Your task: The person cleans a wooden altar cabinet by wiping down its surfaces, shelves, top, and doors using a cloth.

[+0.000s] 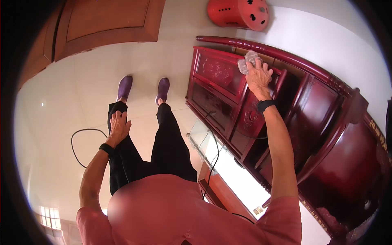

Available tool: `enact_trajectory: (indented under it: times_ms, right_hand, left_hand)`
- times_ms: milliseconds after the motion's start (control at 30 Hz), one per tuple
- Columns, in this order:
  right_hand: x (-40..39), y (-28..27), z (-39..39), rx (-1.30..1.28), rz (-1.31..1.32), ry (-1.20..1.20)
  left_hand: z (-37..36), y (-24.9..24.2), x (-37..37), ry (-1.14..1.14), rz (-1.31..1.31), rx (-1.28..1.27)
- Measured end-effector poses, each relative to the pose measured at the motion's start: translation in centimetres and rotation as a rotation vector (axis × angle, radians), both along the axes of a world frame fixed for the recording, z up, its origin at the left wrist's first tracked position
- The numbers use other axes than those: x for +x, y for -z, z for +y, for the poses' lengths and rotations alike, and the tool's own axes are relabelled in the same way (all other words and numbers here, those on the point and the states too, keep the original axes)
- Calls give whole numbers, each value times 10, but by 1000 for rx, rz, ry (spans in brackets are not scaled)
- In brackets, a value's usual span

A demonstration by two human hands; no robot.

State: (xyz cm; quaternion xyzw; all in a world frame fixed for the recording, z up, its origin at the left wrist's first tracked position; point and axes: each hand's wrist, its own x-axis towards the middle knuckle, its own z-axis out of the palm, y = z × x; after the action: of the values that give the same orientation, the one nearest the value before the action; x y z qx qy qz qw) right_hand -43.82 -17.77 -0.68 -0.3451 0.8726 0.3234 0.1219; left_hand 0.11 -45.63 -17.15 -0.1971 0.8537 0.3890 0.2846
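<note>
My right hand (259,76) presses a crumpled pale cloth (248,62) against the upper front of a dark red carved wooden cabinet (310,122), near its top rail. The fingers are curled over the cloth. My left hand (119,128) rests flat on my left thigh, on black trousers, holding nothing. Both wrists wear a black band. My purple shoes (125,87) stand on the pale tiled floor.
A red round stool (238,13) stands by the white wall beyond the cabinet. A brown wooden door (102,24) is at the upper left. A black cable (77,141) loops over the floor at my left. A glass-topped low table (220,167) sits by the cabinet.
</note>
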Motion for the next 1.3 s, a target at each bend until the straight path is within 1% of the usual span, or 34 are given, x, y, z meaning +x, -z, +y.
enact_trajectory:
  times_ms: [33, 100, 167, 200, 233, 267, 300, 333, 367, 400, 433, 467, 533, 567, 667, 733, 767, 800, 833, 867, 900, 933, 967, 1000, 1033, 1100, 1167, 1200, 1233, 1267, 1300]
  right_hand:
    - [4, 14, 7, 0, -15, -9]
    - [18, 44, 25, 114, 30, -115]
    - [50, 62, 32, 248, -125, -77]
    - [76, 68, 39, 302, -173, -67]
    - [106, 77, 62, 282, -228, -84]
    - [137, 94, 92, 362, -221, -246]
    - [165, 106, 114, 452, -408, -176]
    - [197, 117, 153, 422, -463, -216]
    - [222, 115, 172, 379, -506, -219]
    - [246, 113, 190, 337, -551, -223]
    - [259, 110, 188, 284, -582, -194]
    - [260, 118, 189, 284, -588, -197]
    - [257, 127, 179, 466, -789, 39]
    - [247, 133, 173, 466, -785, 32]
    - [193, 156, 136, 433, -623, -120]
    - [147, 191, 138, 128, -513, -189]
    - [126, 161, 75, 183, -449, -231]
    - [104, 178, 57, 274, -512, -114]
    - [79, 205, 63, 186, -386, -351]
    - [52, 227, 57, 37, -315, -279]
    - [27, 224, 28, 165, -258, -326]
    - [7, 204, -17, 340, -298, -339]
    - [-18, 223, -14, 220, -208, -371]
    - [-32, 223, -23, 167, -157, -365]
    - [-38, 218, -36, 163, -160, -271]
    - [-41, 245, -19, 170, -161, -229]
    - [-15, 256, -3, 208, -226, -166]
    - [1, 271, 18, 212, -258, -99]
    - [25, 276, 34, 219, -209, -150]
    - [43, 277, 37, 404, -372, -87]
    - [68, 273, 53, 356, -328, -252]
  left_hand:
    - [3, 1, 10, 24, -53, -20]
    - [13, 11, 25, 4, -58, -13]
    - [25, 16, 33, -12, 1, -79]
    - [31, 19, 35, -14, -8, -72]
    - [37, 23, 36, -17, -14, -92]
    - [42, 27, 37, -26, -21, -115]
    - [46, 28, 36, -35, -32, -113]
    - [49, 27, 33, -36, -82, -107]
    - [50, 27, 31, -32, -129, -102]
    - [53, 30, 29, -23, -156, -105]
    - [53, 32, 28, -25, -160, -100]
    - [57, 31, 27, -15, -162, -113]
    - [60, 32, 27, -4, -159, -123]
    - [62, 33, 26, -4, -158, -130]
    - [63, 33, 22, -41, -141, -160]
    - [65, 33, 22, -62, -134, -166]
    - [67, 34, 23, -95, -131, -157]
    - [70, 36, 24, -129, -130, -148]
    - [72, 37, 24, -131, -136, -147]
    - [73, 38, 25, -133, -129, -155]
    - [74, 39, 26, -132, -124, -164]
    - [74, 40, 27, -129, -133, -164]
    - [75, 41, 27, -143, -115, -162]
    - [75, 41, 27, -152, -96, -156]
    - [75, 42, 28, -145, -101, -154]
    - [77, 43, 27, -157, -87, -154]
    - [79, 44, 29, -149, -96, -149]
    - [79, 45, 30, -148, -102, -151]
    - [78, 46, 30, -145, -108, -153]
    - [77, 45, 29, -147, -102, -148]
    - [77, 45, 29, -147, -97, -140]
